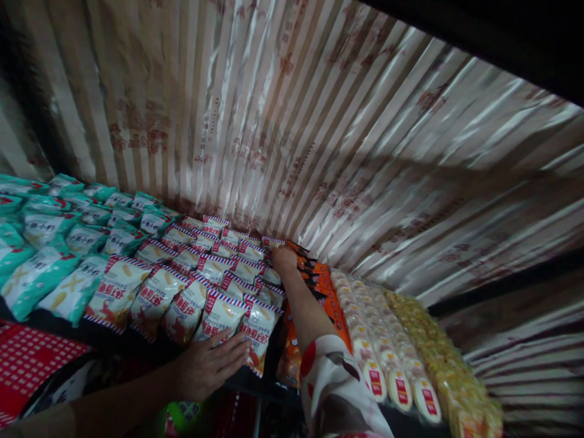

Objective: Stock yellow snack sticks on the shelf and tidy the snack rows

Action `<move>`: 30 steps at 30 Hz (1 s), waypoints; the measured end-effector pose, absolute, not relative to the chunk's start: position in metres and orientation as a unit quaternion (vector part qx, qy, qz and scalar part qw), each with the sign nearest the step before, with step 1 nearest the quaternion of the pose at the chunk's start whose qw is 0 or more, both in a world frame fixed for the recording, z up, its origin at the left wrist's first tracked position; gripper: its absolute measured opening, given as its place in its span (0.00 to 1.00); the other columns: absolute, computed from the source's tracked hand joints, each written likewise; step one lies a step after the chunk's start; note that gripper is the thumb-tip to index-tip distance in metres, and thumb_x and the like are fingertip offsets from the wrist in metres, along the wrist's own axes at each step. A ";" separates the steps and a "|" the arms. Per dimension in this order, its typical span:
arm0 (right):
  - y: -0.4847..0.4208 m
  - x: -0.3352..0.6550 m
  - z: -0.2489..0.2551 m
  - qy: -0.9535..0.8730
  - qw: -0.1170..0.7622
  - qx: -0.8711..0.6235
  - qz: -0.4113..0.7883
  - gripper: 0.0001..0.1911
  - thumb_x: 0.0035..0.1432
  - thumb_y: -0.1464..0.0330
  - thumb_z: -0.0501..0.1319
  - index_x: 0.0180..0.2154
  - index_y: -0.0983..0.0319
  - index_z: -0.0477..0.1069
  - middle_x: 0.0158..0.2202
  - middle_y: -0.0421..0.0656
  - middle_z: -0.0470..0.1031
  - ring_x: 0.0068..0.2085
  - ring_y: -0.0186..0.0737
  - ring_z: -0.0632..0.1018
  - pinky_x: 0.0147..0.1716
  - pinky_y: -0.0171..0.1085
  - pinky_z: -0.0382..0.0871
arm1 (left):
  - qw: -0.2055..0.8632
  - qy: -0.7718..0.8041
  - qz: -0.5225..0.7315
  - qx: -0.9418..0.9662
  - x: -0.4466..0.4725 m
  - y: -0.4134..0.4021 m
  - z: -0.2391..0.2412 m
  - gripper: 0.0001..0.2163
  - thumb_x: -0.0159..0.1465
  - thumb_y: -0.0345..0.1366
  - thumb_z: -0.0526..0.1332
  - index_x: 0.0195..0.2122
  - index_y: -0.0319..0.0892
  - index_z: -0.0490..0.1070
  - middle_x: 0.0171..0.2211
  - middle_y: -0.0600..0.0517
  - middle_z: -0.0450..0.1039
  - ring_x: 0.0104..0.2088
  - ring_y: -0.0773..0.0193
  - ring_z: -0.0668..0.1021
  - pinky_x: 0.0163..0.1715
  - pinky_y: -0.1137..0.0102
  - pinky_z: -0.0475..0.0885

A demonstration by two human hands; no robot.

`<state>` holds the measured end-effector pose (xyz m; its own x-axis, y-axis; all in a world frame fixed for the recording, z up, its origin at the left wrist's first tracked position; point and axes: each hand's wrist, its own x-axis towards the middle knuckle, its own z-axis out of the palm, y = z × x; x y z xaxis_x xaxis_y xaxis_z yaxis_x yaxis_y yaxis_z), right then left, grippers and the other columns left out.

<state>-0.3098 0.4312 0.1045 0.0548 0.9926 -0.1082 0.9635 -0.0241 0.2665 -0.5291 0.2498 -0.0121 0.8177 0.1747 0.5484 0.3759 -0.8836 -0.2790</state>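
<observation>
Several rows of white snack bags [212,316] with red lettering and striped edges stand upright on a dark shelf. My left hand [212,362] lies with fingers stretched out against the front bags, touching their lower faces. Far back in the rightmost row, my right hand [283,260] is closed at the top of a white snack bag [272,241]; its fingertips are partly hidden. Orange snack packs [326,292] stand just right of my right forearm, which partly covers them.
Teal snack bags [59,267] fill the left end of the shelf. To the right are rows of round pale packaged snacks [369,328] and yellowish packs [433,353]. A striped, crinkled sheet [255,121] hangs behind. Red checked packaging [36,359] sits lower left.
</observation>
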 end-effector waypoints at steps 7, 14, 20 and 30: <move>0.436 -0.313 0.102 0.681 0.130 0.720 0.042 0.18 0.62 0.75 0.48 0.48 0.65 0.72 0.46 0.55 0.75 0.48 0.45 0.75 0.46 0.40 0.69 | 0.186 -0.142 -0.266 -0.935 -0.529 0.251 -0.015 0.20 0.65 0.36 0.52 0.58 0.37 0.62 0.63 0.46 0.55 0.64 0.55 0.55 0.61 0.60 0.56; 0.419 -0.319 0.118 0.691 0.097 0.715 0.035 0.18 0.63 0.73 0.49 0.50 0.61 0.70 0.50 0.51 0.73 0.52 0.43 0.73 0.47 0.39 0.68 | 0.189 -0.143 -0.261 -0.936 -0.529 0.250 -0.016 0.20 0.66 0.35 0.51 0.59 0.39 0.62 0.63 0.48 0.55 0.64 0.58 0.56 0.60 0.62 0.58; 0.359 -0.284 0.152 0.701 -0.164 0.692 0.063 0.20 0.65 0.63 0.48 0.54 0.63 0.67 0.59 0.49 0.64 0.58 0.40 0.66 0.56 0.35 0.60 | 0.187 -0.134 -0.288 -0.929 -0.529 0.245 -0.020 0.18 0.65 0.32 0.53 0.56 0.42 0.65 0.61 0.49 0.61 0.62 0.60 0.60 0.60 0.61 0.59; 0.191 -0.248 0.054 0.425 -0.544 0.724 0.006 0.31 0.63 0.54 0.45 0.60 0.67 0.57 0.59 0.55 0.62 0.60 0.49 0.63 0.57 0.50 0.57 | 0.084 -0.265 -0.384 -0.880 -0.485 0.315 0.074 0.13 0.65 0.30 0.52 0.48 0.43 0.71 0.52 0.50 0.70 0.57 0.59 0.65 0.58 0.57 0.59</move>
<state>-0.2481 0.1914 0.0537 0.6388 0.6084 0.4710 0.6214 -0.0471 -0.7820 -0.4854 0.3150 0.0741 0.5641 0.4027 0.7209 0.5311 -0.8454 0.0566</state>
